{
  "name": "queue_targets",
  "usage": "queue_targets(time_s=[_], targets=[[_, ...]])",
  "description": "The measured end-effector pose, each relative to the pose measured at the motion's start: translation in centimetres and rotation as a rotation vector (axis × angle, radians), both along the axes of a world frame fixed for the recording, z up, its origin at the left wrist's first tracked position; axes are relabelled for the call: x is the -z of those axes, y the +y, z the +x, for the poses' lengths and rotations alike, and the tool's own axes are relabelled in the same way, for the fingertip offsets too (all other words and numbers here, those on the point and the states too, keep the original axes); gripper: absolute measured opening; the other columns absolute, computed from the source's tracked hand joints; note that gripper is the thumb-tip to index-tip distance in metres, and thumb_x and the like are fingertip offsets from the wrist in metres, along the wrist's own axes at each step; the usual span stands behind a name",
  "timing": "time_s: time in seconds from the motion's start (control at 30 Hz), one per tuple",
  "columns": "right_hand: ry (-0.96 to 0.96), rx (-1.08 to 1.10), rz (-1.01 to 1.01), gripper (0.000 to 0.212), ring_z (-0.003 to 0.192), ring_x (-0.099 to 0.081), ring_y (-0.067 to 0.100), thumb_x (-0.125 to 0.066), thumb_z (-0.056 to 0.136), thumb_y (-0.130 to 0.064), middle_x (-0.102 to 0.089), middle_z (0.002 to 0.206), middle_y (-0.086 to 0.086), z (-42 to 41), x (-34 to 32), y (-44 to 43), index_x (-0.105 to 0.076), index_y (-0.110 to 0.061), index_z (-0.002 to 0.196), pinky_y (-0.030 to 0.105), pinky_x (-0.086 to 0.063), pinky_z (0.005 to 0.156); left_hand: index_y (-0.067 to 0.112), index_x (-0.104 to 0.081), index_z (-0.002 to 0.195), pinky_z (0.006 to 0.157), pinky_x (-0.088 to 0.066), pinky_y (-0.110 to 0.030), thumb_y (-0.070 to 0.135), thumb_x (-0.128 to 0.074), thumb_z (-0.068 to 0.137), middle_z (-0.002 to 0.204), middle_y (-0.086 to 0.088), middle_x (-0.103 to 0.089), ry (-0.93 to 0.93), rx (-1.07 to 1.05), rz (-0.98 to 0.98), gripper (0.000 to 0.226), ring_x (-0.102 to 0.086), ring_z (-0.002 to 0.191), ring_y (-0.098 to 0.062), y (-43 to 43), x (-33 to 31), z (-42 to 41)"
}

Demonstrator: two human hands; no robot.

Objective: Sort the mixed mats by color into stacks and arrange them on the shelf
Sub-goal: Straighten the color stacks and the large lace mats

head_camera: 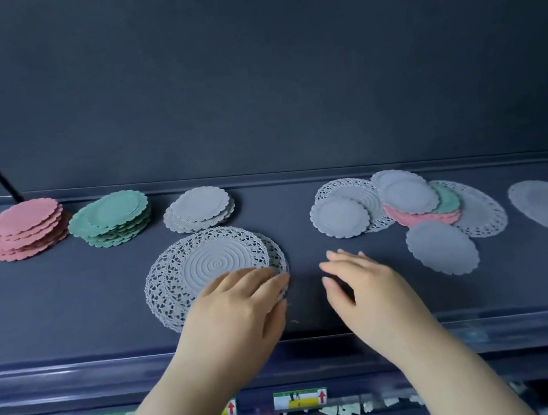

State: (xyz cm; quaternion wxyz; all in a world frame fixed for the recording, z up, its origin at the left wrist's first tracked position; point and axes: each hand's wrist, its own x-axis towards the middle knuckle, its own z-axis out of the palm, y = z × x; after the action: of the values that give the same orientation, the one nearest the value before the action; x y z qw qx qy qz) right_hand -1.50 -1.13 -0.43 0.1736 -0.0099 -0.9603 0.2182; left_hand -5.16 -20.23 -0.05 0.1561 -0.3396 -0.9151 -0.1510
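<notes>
Your left hand (240,308) rests with relaxed fingers on the near edge of the grey lace mats (203,264), gripping nothing. Your right hand (361,286) hovers just beside them, loosely spread and empty. The unsorted pile (417,203) lies right and farther back (nearer your right hand) on the dark shelf (70,301), well apart from the pink stack (27,230) and green stack (112,220).

Left hand (239,304) lies flat, palm down; right hand (361,286) hovers beside it, loosely curled
</notes>
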Motion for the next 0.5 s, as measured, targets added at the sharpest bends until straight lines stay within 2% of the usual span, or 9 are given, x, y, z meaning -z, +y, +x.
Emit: queue_targets(time_s=[0.17, 0.3, 0.43, 0.5], targets=[[-0.058, 0.064, -0.074, 0.025, 0.117, -0.054, 0.010, -0.058, 0.088, -0.021, -0.060, 0.125, -0.005, 1.9, -0.3, 7.9, -0.067, -0.018, 0.111, 0.020, -0.038, 0.096, 0.023, -0.070, 0.107, 0.079, -0.051, -0.030, 0.033, -0.043, 0.085, 0.104, 0.008, -0.069, -0.002, 0.038, -0.017, 0.035, -0.066, 0.093, -0.017, 7.5, -0.2, 0.4], [-0.083, 0.073, -0.088, 0.029, 0.117, -0.053, 0.009, -0.058, 0.087, -0.022, -0.056, 0.129, -0.008, 3.1, -0.4, 15.1, -0.064, -0.021, 0.116, 0.025, -0.044, 0.096, 0.023, -0.070, 0.105, 0.079, -0.051, -0.030, 0.032, -0.043, 0.085, 0.103, 0.008, -0.069, 0.024, 0.055, -0.021, 0.035, -0.066, 0.092, -0.017, 14.7, -0.1, 1.3], [-0.065, 0.075, -0.078, 0.029, 0.117, -0.053, 0.009, -0.059, 0.087, -0.018, -0.058, 0.127, -0.006, 3.6, -0.9, 23.2, -0.064, -0.018, 0.115, 0.019, -0.036, 0.098, 0.024, -0.071, 0.097, 0.074, -0.052, -0.028, 0.030, -0.044, 0.081, 0.100, 0.009, -0.069, 0.023, 0.057, -0.045, 0.032, -0.067, 0.088, -0.016, 22.0, 0.5, 1.7], [-0.071, 0.094, -0.075, 0.029, 0.120, -0.051, 0.009, -0.058, 0.088, -0.017, -0.058, 0.128, -0.006, 3.7, -0.9, 27.4, -0.064, -0.016, 0.116, 0.015, -0.030, 0.098, 0.025, -0.071, 0.097, 0.072, -0.053, -0.028, 0.032, -0.053, 0.079, 0.101, 0.009, -0.069, -0.003, 0.030, -0.087, 0.027, -0.067, 0.088, -0.016, 25.4, 1.0, 1.7]])
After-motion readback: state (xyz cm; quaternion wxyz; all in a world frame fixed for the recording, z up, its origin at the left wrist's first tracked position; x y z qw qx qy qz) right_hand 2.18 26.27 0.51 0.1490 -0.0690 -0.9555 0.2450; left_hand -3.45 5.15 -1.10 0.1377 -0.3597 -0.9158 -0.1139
